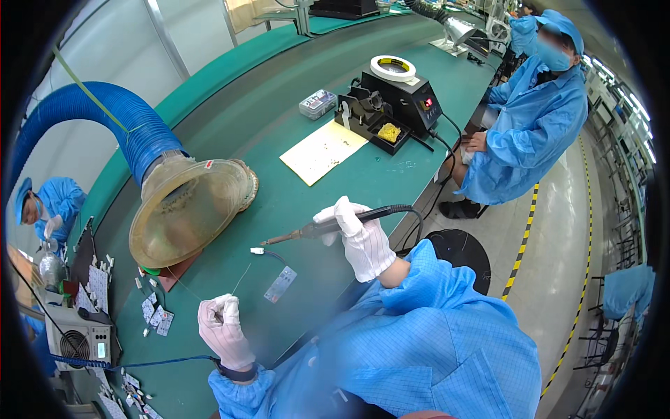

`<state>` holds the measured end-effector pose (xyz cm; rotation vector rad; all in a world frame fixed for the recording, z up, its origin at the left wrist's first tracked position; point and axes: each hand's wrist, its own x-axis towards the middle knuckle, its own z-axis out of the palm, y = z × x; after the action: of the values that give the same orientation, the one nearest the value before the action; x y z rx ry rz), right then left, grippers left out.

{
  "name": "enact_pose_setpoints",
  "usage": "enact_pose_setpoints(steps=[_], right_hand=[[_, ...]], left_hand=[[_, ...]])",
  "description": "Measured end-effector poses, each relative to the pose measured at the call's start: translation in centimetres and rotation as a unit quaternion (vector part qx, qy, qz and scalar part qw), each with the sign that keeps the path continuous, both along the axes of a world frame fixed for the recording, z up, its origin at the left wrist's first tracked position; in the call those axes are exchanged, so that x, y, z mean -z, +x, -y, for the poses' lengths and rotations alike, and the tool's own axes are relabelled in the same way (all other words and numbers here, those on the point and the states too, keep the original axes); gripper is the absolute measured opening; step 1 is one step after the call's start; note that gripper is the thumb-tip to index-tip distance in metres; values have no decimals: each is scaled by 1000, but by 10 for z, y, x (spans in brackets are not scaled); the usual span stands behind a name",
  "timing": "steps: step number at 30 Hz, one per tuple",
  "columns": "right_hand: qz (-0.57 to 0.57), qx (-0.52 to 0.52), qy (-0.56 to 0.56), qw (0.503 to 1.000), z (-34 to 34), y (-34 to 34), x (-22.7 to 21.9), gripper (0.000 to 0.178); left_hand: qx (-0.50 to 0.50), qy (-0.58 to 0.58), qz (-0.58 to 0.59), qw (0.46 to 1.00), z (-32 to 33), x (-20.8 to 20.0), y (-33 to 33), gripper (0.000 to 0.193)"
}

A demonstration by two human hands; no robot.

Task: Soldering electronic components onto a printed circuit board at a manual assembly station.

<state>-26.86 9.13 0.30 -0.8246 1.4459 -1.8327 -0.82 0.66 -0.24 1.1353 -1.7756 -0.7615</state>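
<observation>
Seen from above, a green workbench (307, 202) with two white-gloved hands at work. Right hand (359, 241) curled around a black-handled soldering iron (328, 227), fingers pressed together on the grip, thumb on top; metal tip pointing left, just short of a small white connector (257, 250) lying on the bench. Left hand (222, 328) closed in a loose fist, fingertips pinching a thin strand of solder wire (241, 279) that rises up and right from the fingers toward the connector. Between both sets of fingers, a small pale rectangular circuit board (280, 284) flat on the bench, joined to the connector by a short dark lead.

Beyond the left fingers, close above the work, a wide yellowed fume-extraction hood (188, 209) on a ribbed blue hose (105, 119), its mouth facing the connector. To the left of the left hand, scattered small boards and white parts (157, 314), and a grey box (77, 335) with a coiled blue cord running to a dark wrist strap (234, 371).

Well beyond the right fingers, a black soldering station (405, 98) with a yellow sponge (389, 132) in its tray, a white reel on top, and a cream paper sheet (323, 150) beside it. Farther right, a seated person in a blue coat (530, 133).
</observation>
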Motion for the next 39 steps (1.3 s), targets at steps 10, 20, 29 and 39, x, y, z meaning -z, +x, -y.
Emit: enact_pose_setpoints(steps=[10,20,29,39], right_hand=[[-14,-15,-24,1000,0,0,8,50],[-38,-26,-12,999,-3,-1,9,40],[-228,-34,-84,970,-26,-23,15,27],[-366,18,-199,909,-18,-37,54,34]], left_hand=[[1,0,-12,1000,0,2,2,9],[8,-27,0,1000,-1,2,3,12],[11,-33,15,999,-4,-5,0,15],[-14,-76,57,995,-3,0,-4,13]])
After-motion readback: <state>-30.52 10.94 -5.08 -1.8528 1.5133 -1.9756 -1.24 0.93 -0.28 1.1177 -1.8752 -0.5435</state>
